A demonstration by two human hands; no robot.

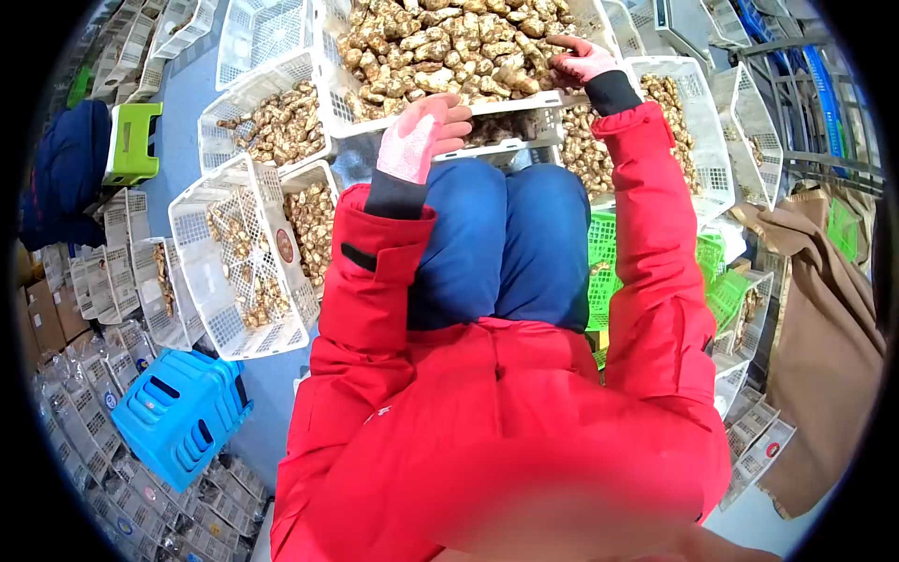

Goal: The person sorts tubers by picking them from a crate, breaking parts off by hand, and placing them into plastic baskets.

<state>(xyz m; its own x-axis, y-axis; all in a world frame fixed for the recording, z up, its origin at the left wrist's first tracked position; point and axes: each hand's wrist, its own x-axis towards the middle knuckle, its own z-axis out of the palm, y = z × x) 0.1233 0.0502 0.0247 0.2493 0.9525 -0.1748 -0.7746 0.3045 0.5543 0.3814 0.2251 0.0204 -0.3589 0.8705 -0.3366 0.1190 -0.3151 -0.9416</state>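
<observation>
My left hand point(426, 134), in a pink glove with bare fingertips, is held palm up and open at the near left corner of a large white crate point(348, 129). Its fingers are spread and hold nothing. The crate is heaped with knobbly brown and cream mushrooms point(449, 47). Over the right side of that heap is my right hand point(579, 64), in a similar glove. Its fingers are apart at the mushrooms, and nothing shows between them.
White crates with smaller mushrooms stand at left point(239, 258) and right point(702, 140). Green baskets point(604, 272) lie beside my right leg. A blue stool point(178, 412), a green stool point(134, 142), stacked crates and a brown cloth point(815, 356) are around me.
</observation>
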